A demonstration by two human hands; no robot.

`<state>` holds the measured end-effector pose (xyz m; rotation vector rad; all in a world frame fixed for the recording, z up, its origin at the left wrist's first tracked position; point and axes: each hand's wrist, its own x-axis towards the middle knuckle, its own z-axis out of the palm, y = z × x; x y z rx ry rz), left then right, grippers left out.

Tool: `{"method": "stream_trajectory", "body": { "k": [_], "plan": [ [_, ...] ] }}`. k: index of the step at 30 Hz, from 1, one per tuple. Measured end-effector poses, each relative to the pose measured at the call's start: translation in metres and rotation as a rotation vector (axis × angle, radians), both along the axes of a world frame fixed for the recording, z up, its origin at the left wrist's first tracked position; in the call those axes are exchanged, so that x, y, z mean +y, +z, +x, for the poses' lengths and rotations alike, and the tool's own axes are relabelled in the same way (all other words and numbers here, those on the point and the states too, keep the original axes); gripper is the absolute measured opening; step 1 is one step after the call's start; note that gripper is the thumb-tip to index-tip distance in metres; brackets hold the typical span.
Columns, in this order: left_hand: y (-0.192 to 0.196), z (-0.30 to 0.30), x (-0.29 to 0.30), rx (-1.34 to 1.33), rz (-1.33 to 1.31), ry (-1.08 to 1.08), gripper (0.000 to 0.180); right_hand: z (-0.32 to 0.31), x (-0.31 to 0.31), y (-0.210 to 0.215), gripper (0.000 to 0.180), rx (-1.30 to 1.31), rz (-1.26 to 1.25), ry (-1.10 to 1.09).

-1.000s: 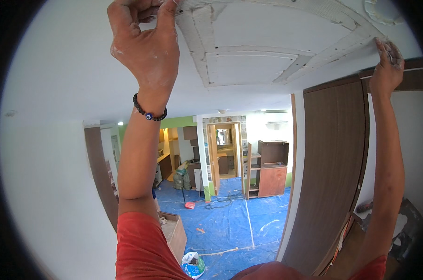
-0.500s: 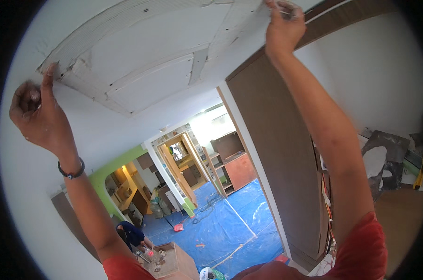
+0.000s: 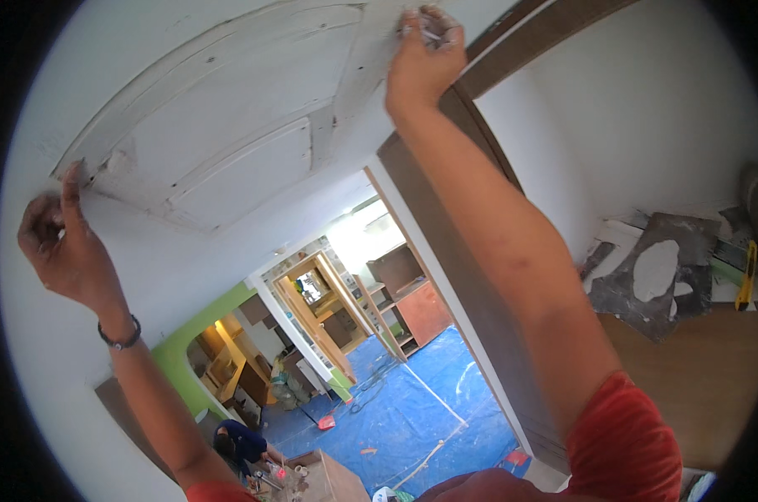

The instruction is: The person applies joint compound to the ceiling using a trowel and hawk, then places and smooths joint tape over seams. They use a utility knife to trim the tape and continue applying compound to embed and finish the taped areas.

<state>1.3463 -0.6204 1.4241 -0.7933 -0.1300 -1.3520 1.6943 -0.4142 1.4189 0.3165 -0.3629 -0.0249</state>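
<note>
Hands are both raised overhead to a white recessed ceiling panel of plaster with stepped mouldings (image 3: 228, 142). The left hand (image 3: 61, 247), a dark band at its wrist, has its fingers curled and a fingertip pressed to the rough, chipped corner of the moulding at the panel's left end; whether it pinches anything there is too small to tell. The right hand (image 3: 425, 54) is closed round a small whitish tool or scrap of abrasive, held against the moulding near the panel's right end, just beside the dark brown wooden door frame (image 3: 496, 50) that runs up to the ceiling. The step in hand looks like smoothing or patching the plaster trim, with the left hand feeling the damaged corner and the right hand working the far edge. The next move would call for steady pressure along the moulding's ridge, kept clear of the brown frame. Well below lie a blue plastic floor sheet (image 3: 429, 402) in the passage, a green-painted wall (image 3: 186, 343) with an opening, and, at the right, grey boards smeared with white filler (image 3: 655, 276) beside a yellow-handled tool (image 3: 745, 276).
</note>
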Motion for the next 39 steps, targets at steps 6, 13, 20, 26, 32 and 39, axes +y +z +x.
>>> {"method": "stream_trajectory", "body": {
  "k": [6, 13, 20, 26, 32, 39],
  "plan": [
    [-0.004, 0.008, 0.0, 0.104, 0.019, -0.047, 0.026, 0.014, -0.005, -0.003, 0.017, -0.02, 0.051, -0.12],
    [-0.006, 0.013, 0.003, 0.074, 0.012, -0.059, 0.025, 0.008, -0.009, -0.009, 0.049, -0.08, -0.004, -0.125],
    [-0.003, 0.012, 0.006, 0.167, 0.045, -0.068, 0.025, -0.041, -0.013, -0.01, 0.112, -0.012, -0.489, -0.516],
    [-0.001, 0.01, 0.006, 0.168, 0.024, -0.127, 0.024, -0.047, -0.036, 0.001, 0.123, 0.016, -0.548, -0.436],
    [-0.003, 0.014, 0.007, 0.132, 0.034, -0.13, 0.024, -0.047, -0.045, -0.005, 0.128, -0.043, -0.475, -0.375],
    [-0.005, 0.013, 0.003, 0.224, -0.02, -0.19, 0.019, -0.037, -0.039, -0.003, 0.132, -0.041, -0.453, -0.303]
  ]
}}
